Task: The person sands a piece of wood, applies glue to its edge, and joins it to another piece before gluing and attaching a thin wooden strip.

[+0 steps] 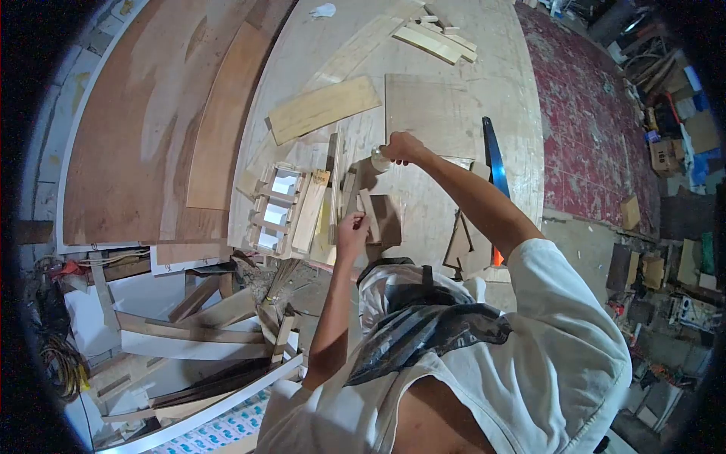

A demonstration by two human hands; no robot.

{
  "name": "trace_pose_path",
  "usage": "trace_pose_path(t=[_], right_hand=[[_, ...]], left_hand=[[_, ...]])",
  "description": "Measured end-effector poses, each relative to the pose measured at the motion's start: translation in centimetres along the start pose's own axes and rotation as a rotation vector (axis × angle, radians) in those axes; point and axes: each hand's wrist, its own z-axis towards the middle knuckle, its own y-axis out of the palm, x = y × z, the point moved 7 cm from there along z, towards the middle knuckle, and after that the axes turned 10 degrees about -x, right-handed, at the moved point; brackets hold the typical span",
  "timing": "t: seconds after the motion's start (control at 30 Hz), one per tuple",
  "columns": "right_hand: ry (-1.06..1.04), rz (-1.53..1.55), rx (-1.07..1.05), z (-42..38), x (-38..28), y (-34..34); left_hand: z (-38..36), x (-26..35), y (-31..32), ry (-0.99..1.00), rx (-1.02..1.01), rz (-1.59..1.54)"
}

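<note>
My left hand is closed on a short wooden strip, which it holds close over the worktable near my body. Farther forward, my right hand grips a small round, pale, shiny object; its kind is hard to make out. Beside my left hand lies a brown block. Several long wooden strips lie just to the left of both hands. A thin square board is flat on the table beyond my right hand.
A slatted wooden frame and pale planks lie at the left. A wide board is behind them. A handsaw lies along the right side. More wood pieces are at the far end. Large sheets stand left.
</note>
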Motion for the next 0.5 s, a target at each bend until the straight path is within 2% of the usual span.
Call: trace_pose_path(t=[0.23, 0.3, 0.33, 0.43, 0.5], right_hand=[[-0.016, -0.085, -0.013, 1.9, 0.3, 0.8], [0.038, -0.264, 0.153, 1.6, 0.1, -0.2], [0.034, -0.263, 0.159, 1.7, 0.1, -0.3], [0.048, -0.301, 0.105, 1.6, -0.1, -0.4], [0.147, -0.109, -0.071, 1.8, 1.0, 0.6]], left_hand=[[-1.3, 0.7, -5.9, 0.06, 0.153, -0.125], [-1.4, 1.2, -6.7, 0.076, 0.166, -0.136], [-1.4, 1.3, -7.0, 0.084, 0.178, -0.151], [-1.7, 1.6, -7.2, 0.092, 0.191, -0.134], [-1.8, 1.6, -7.0, 0.097, 0.181, -0.127]])
